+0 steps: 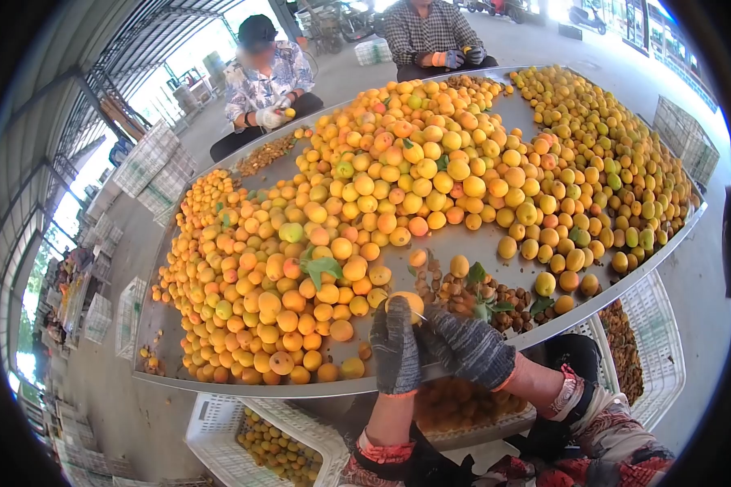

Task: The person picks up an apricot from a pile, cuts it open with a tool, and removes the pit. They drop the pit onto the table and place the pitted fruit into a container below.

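My left hand [395, 349], in a dark grey knit glove, is closed around an orange apricot [406, 303] at the front edge of the metal table. My right hand [473, 349], gloved the same way, meets it from the right with its fingers pinched together against the fruit. A thin pale line shows between the fingers and the apricot, too small to name. Just beyond the hands lies a heap of brown apricot pits [455, 296] with some green leaves [499, 307]. Apricots [341, 247] are piled high to the left and behind.
The metal table [455, 243] has a raised rim. Below its front stand white crates, one with apricots [276, 446] and one with brown pits [621, 349]. Across the table sit two people, one in a floral shirt [256, 85], one in a checked shirt [430, 36], handling fruit.
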Tool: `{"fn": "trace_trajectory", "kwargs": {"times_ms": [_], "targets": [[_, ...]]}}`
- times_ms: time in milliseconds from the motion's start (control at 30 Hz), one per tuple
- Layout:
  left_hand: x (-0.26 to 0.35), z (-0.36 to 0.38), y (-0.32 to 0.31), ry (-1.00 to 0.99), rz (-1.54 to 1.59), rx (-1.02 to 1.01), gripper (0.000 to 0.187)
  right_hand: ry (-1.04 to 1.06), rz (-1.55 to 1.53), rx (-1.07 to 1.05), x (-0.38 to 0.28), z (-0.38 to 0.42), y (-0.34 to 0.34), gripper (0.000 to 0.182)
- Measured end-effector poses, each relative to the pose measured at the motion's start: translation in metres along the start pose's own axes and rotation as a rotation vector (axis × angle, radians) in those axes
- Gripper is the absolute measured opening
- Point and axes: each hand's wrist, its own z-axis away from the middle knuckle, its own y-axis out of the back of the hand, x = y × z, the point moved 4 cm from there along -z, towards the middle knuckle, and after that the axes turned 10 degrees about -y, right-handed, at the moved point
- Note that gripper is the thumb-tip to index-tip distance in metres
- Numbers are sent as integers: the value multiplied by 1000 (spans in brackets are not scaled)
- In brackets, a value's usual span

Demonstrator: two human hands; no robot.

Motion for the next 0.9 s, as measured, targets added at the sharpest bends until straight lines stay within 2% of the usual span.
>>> {"fn": "trace_trajectory", "kwargs": {"times_ms": [33, 67, 133, 167, 233, 267, 333, 367, 433, 467, 533, 567, 633, 667, 733, 767, 833, 867, 900], "targets": [[7, 2, 0, -78, -69, -40, 39, 22, -15, -9, -2, 0, 1, 37], [14, 5, -1, -74, -69, -39, 39, 18, -15, -11, 2, 1, -1, 37], [34, 8, -7, -242, -156, -75, 30, 253, -178, 57, 3, 4, 1, 38], [34, 8, -8, -245, -153, -75, 30, 256, -174, 58, 2, 5, 5, 38], [34, 10, -11, -295, -135, -167, 29, 196, -510, -131, 0, 11, 10, 43], [33, 10, -10, -295, -135, -168, 29, 196, -509, -131, 1, 11, 16, 43], [28, 9, -10, -235, -122, -288, 34, -118, -553, -302, 14, 9, 18, 41], [28, 10, -11, -232, -121, -286, 34, -120, -553, -304, 17, 7, 21, 41], [27, 10, -12, -201, -131, -183, 35, 610, 531, 103, 1, 11, 27, 41], [23, 10, -15, -201, -130, -184, 35, 609, 532, 103, 2, 11, 18, 41], [-4, 10, -10, 160, 230, 27, 36, 161, -156, -87, 12, 4, -2, 44], [-12, 6, -5, 153, 233, 35, 36, 168, -153, -95, 8, 3, -2, 44], [-19, 4, 2, 154, 95, -52, 38, 41, 134, -37, 6, 5, -4, 45], [-20, 5, 3, 156, 90, -57, 38, 37, 129, -33, 7, 5, -5, 45], [7, 9, -7, 41, 70, -41, 35, -35, -96, -167, 14, 3, -7, 43], [13, 9, -9, 38, 74, -37, 35, -32, -91, -169, 11, 3, -5, 43], [32, 9, -10, -225, -106, -75, 28, -69, -841, -279, 4, 7, -2, 38], [34, 11, -9, -223, -106, -77, 28, -71, -843, -277, 5, 6, 5, 38], [36, 13, -10, -261, -104, -123, 25, 353, -144, -87, -4, 9, 22, 36]]}}
